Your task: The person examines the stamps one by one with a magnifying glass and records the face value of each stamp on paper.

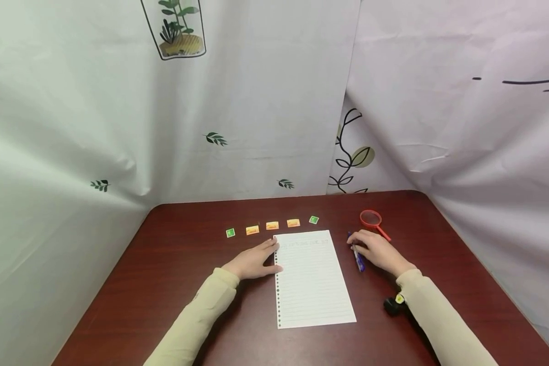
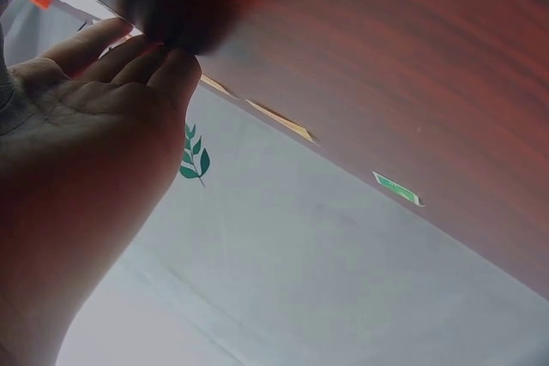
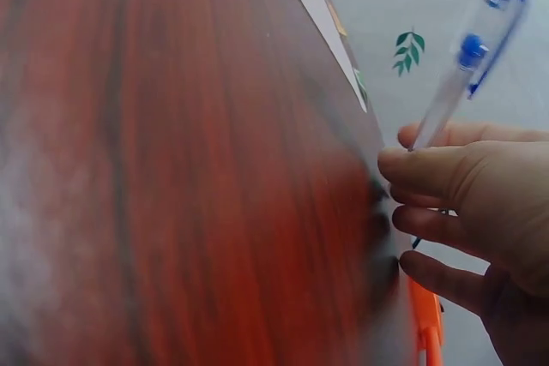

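Note:
My left hand [image 1: 254, 260] rests at the left, hole-punched edge of a sheet of lined paper [image 1: 313, 290], its fingers and thumb spread apart and fairly straight. Faint writing runs across the sheet's top line. To the right of the paper, my right hand [image 1: 378, 250] pinches a clear pen [image 1: 360, 263] with blue parts between thumb and fingers. In the right wrist view the pen's blue clip end [image 3: 471, 51] points up and away from the fingertips, and its other end is hidden behind them.
Beyond the right hand lies a red magnifying glass [image 1: 384, 234]. Several small cards line the table [image 1: 164, 284] above the paper, orange ones [image 1: 272, 225] between a left green one [image 1: 231, 233] and a right green one [image 1: 313, 220]. A white curtain [image 1: 274, 101] hangs behind.

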`<act>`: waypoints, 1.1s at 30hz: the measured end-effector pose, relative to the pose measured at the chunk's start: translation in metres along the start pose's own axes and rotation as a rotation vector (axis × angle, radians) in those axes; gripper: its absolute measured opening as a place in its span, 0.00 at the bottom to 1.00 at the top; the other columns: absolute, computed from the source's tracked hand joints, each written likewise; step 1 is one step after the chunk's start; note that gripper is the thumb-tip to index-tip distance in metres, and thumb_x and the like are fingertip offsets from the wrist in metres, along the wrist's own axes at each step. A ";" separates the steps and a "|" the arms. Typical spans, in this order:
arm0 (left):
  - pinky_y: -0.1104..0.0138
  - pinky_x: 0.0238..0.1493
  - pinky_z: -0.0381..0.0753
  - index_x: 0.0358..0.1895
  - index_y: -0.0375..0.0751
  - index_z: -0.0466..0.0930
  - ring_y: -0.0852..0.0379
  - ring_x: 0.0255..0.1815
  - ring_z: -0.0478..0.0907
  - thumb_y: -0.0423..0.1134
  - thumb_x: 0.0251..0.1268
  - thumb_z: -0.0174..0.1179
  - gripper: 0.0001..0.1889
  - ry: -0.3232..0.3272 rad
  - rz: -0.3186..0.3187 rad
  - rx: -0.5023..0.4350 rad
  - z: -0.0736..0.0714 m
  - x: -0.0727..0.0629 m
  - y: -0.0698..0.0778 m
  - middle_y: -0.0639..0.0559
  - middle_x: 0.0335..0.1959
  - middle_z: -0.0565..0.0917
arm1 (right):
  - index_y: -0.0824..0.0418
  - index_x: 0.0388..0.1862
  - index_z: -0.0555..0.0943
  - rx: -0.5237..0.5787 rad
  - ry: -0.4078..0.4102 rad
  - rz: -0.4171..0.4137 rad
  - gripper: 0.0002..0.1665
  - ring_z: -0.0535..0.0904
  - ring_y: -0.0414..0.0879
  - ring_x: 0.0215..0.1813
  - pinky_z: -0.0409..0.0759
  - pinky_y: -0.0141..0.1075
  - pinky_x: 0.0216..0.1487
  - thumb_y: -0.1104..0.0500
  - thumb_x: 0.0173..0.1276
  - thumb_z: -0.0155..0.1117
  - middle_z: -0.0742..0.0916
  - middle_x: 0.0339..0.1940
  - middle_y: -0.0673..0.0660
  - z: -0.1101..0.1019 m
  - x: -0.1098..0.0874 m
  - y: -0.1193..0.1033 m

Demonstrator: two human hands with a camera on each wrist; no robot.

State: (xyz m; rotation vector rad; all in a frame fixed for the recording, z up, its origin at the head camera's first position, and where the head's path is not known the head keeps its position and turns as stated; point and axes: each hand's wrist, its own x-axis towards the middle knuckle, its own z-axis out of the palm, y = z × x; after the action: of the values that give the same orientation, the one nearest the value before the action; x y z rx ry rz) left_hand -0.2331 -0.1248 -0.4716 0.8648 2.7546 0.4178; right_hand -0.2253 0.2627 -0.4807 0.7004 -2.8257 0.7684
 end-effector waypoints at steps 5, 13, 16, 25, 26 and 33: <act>0.54 0.71 0.67 0.78 0.38 0.61 0.50 0.80 0.55 0.59 0.69 0.61 0.42 -0.007 -0.005 -0.014 0.001 -0.002 0.001 0.45 0.80 0.58 | 0.55 0.46 0.84 0.007 -0.038 0.003 0.12 0.80 0.44 0.46 0.81 0.47 0.51 0.69 0.67 0.67 0.85 0.45 0.51 0.001 -0.001 -0.001; 0.54 0.70 0.67 0.78 0.39 0.61 0.50 0.80 0.55 0.59 0.69 0.61 0.42 -0.010 -0.016 -0.009 0.002 -0.002 0.002 0.46 0.80 0.58 | 0.56 0.43 0.85 -0.036 -0.022 -0.049 0.13 0.80 0.45 0.45 0.81 0.45 0.49 0.72 0.66 0.66 0.84 0.42 0.50 0.000 0.000 -0.003; 0.54 0.70 0.67 0.78 0.39 0.61 0.50 0.80 0.55 0.59 0.69 0.61 0.42 -0.006 -0.018 -0.002 0.001 -0.002 0.002 0.46 0.80 0.58 | 0.56 0.42 0.85 -0.058 -0.026 -0.066 0.14 0.80 0.45 0.44 0.81 0.46 0.48 0.74 0.66 0.64 0.83 0.41 0.49 -0.001 0.001 -0.004; 0.53 0.70 0.68 0.78 0.39 0.61 0.50 0.80 0.55 0.60 0.69 0.61 0.42 -0.013 -0.021 -0.003 0.000 -0.002 0.002 0.46 0.80 0.58 | 0.57 0.42 0.86 -0.067 -0.046 -0.009 0.13 0.81 0.47 0.44 0.82 0.47 0.50 0.72 0.67 0.61 0.83 0.41 0.51 0.001 0.004 -0.006; 0.54 0.70 0.68 0.78 0.39 0.61 0.50 0.80 0.55 0.60 0.69 0.61 0.42 -0.013 -0.022 -0.003 0.000 -0.002 0.002 0.46 0.80 0.58 | 0.57 0.42 0.86 -0.060 -0.050 0.001 0.13 0.81 0.46 0.44 0.82 0.47 0.50 0.72 0.67 0.61 0.83 0.41 0.51 0.002 0.004 -0.006; 0.54 0.71 0.67 0.78 0.40 0.61 0.50 0.80 0.54 0.60 0.69 0.61 0.42 -0.010 -0.018 0.003 0.001 0.000 0.002 0.47 0.80 0.58 | 0.57 0.43 0.87 -0.030 -0.070 0.028 0.12 0.78 0.44 0.41 0.80 0.45 0.46 0.71 0.67 0.62 0.83 0.41 0.51 -0.001 0.006 -0.007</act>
State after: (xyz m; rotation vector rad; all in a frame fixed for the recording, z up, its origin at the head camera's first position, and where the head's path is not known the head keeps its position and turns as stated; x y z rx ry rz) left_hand -0.2315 -0.1233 -0.4718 0.8405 2.7528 0.4049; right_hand -0.2272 0.2555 -0.4752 0.6983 -2.9087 0.7176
